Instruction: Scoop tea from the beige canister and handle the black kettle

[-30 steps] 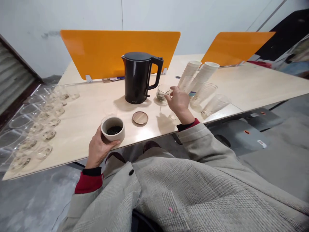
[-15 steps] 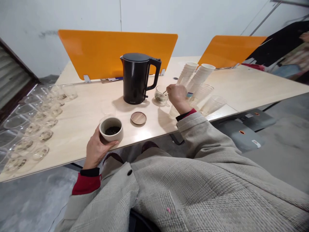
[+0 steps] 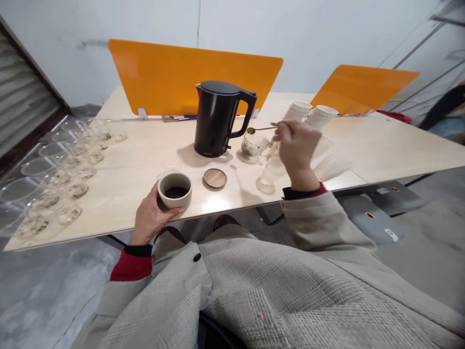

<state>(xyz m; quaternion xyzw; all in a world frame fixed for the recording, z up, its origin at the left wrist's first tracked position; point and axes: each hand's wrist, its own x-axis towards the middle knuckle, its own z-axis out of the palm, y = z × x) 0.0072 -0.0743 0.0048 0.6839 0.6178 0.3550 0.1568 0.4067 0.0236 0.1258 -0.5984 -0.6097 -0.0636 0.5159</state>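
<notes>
My left hand (image 3: 152, 215) wraps round a pale round jar (image 3: 176, 198) with dark tea leaves (image 3: 176, 192) inside, at the table's front edge. My right hand (image 3: 298, 150) is closed on the handle of a small gold spoon (image 3: 251, 131), its bowl hanging above a ribbed glass cup (image 3: 253, 148). Dark leaf bits show in that cup. A round wooden lid (image 3: 215, 178) lies flat between the jar and the cup. Behind it stands a black electric kettle (image 3: 214, 118), handle to the right.
Many clear plastic cups (image 3: 69, 213) with bits of leaf line the table's left end. Stacked paper cups (image 3: 325, 116) and clear cups (image 3: 336, 167) are by my right hand. Orange dividers (image 3: 156, 72) rise behind; grey stools (image 3: 374, 215) stand under the table's right side.
My right hand has lifted the spoon out of the glass cup, up and slightly right. The left hand still holds the jar. The view has shifted a little.
</notes>
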